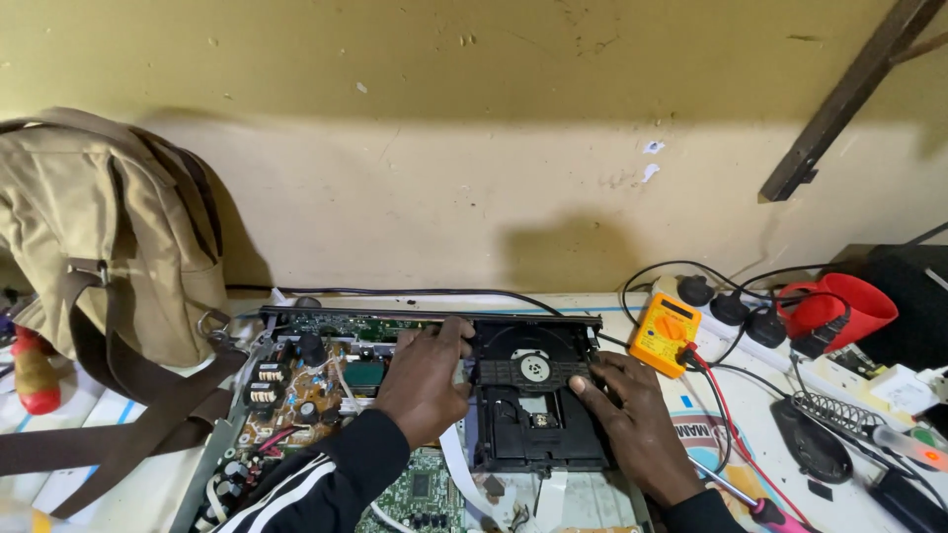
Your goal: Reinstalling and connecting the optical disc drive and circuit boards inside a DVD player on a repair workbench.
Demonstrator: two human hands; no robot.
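An opened disc player chassis (296, 321) lies on the bench with its circuit boards (306, 390) exposed. A black disc drive unit (533, 400) sits in its right half. My left hand (425, 380) grips the drive's left edge, fingers curled over its top left corner. My right hand (632, 424) rests against the drive's right side, fingers pressed on its edge. White flat ribbon cables (459, 474) run under the drive's near side.
A tan canvas bag (109, 247) leans at the left. A yellow multimeter (667, 334) with red and black leads lies right of the chassis, next to a power strip (736, 321) with black plugs, a red cup (839, 306) and a pink-handled screwdriver (760, 508).
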